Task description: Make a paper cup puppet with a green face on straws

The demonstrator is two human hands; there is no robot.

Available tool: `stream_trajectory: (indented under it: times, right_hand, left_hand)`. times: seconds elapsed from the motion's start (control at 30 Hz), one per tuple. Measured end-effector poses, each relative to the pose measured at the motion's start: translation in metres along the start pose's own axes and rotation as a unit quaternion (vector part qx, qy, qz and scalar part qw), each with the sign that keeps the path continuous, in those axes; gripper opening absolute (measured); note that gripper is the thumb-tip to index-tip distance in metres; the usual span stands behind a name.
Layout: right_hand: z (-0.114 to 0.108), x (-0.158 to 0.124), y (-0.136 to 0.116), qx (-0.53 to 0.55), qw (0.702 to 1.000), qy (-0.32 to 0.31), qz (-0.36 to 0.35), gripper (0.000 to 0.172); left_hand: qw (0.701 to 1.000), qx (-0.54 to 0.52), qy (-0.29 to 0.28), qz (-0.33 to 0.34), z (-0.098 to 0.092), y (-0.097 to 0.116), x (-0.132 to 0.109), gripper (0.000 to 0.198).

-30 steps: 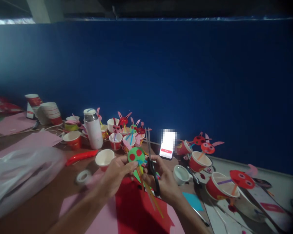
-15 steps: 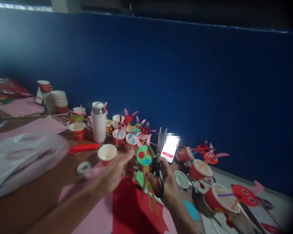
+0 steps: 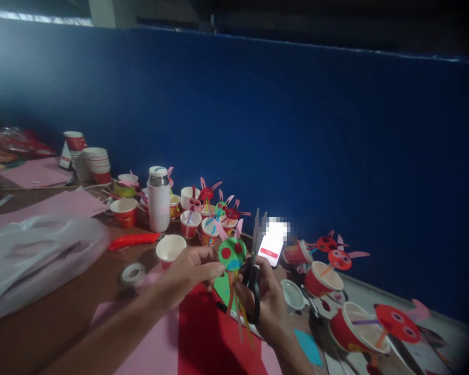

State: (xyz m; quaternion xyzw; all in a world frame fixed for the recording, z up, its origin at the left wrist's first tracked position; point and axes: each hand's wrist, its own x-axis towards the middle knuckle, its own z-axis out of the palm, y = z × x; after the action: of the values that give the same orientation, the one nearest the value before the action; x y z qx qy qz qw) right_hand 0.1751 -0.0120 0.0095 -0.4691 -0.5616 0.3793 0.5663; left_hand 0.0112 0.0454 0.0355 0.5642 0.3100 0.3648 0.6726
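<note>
A green paper rabbit face with red round eyes, pink ears and a blue mouth is upright before me. Orange and yellow paper strips hang below it. My left hand pinches its lower left edge between thumb and fingers. In my right hand are black-handled scissors, their blades pointing up and slightly apart. That hand's thumb and fingers also lie at the strips; the exact grip is partly hidden. Beneath my hands lie red paper and pink paper.
Left are a plastic bag, tape roll, red utility knife, paper cup and white bottle. Cups with paper rabbit faces stand behind; more cups are right. A lit phone leans near a blue wall.
My left hand has moved right and its fingers have closed onto the edge of the green rabbit face. My right hand keeps the scissors in nearly the same place.
</note>
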Motion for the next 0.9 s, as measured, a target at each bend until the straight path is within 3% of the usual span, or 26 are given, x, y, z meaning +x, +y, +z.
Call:
stream_trajectory:
  times: [0.3,0.9]
  right_hand:
    - [0.004,-0.002,0.000,-0.105,0.992,0.075,-0.012,0.026]
    - [0.010,-0.005,-0.004,-0.079,0.989,0.123,0.008,0.032]
  left_hand:
    - [0.997,-0.057,0.052,-0.020,0.010,-0.004,0.000,0.021]
    - [0.994,-0.094,0.054,-0.002,0.015,-0.009,-0.003,0.016]
